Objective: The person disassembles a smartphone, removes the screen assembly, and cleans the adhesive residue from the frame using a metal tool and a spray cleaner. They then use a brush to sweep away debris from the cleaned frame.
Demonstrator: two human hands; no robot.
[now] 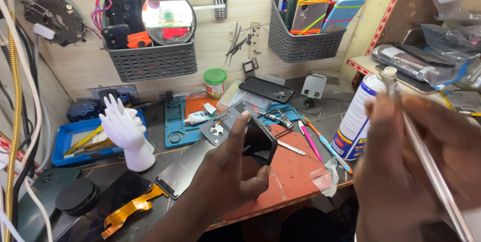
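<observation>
Fingers of my left hand point(235, 169) are clamped round a dark phone point(260, 143), tilted, long axis running up-left toward the bench back. My right hand point(416, 162) sits well right and nearer the camera, closed on a thin pale strip point(426, 159) slanting down-right. A spray can point(358, 119) stands between them, behind.

Your left hand point(235, 172) holds a phone point(260, 142) over the near middle of the tabletop point(295, 172), with the hand-shaped stand point(128, 134) to its left. The spray can point(358, 116) stands to its right, just behind your right hand point(421, 162), which grips a thin flat panel point(431, 167). Two baskets point(150, 59) hang on the far wall.
</observation>
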